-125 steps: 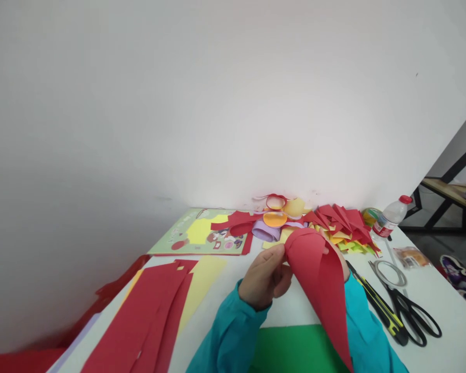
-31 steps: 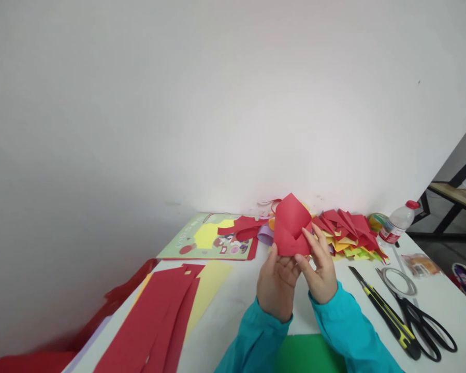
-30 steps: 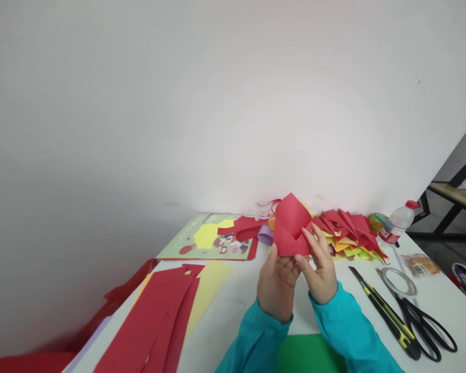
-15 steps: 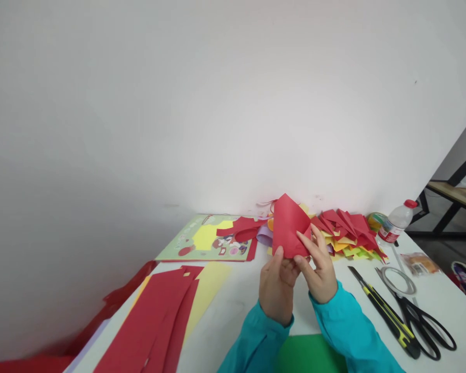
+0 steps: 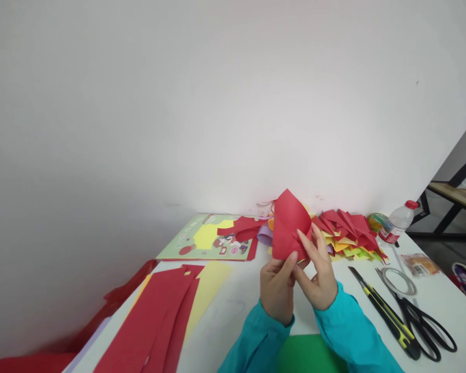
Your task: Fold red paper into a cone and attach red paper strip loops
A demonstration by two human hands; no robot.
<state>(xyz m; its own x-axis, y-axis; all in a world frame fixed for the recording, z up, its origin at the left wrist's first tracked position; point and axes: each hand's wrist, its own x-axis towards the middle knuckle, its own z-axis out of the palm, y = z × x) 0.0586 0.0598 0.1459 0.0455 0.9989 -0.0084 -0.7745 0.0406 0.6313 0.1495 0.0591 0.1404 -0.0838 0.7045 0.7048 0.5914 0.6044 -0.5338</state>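
A piece of red paper (image 5: 289,223) is held up over the table, its upper right side curling round and its top ending in a point. My left hand (image 5: 277,290) pinches its lower edge, thumb in front. My right hand (image 5: 319,272) grips the lower right side, with fingers on the front of the curl and the thumb near the bottom edge. The fingers behind the paper are partly hidden. Behind it and to the right lies a pile of folded red paper pieces (image 5: 351,228), with yellow and green pieces underneath.
Red paper sheets (image 5: 147,316) lie at left over pale yellow sheets. A printed green pad (image 5: 178,246) with cut scraps is against the wall. On the right are a utility knife (image 5: 388,313), black scissors (image 5: 423,321), a tape ring (image 5: 399,281), a packet (image 5: 421,264) and a bottle (image 5: 398,224).
The red paper's curl has opened wider and its tip stands slightly higher. My left thumb has shifted right along the lower edge, closer to my right thumb.
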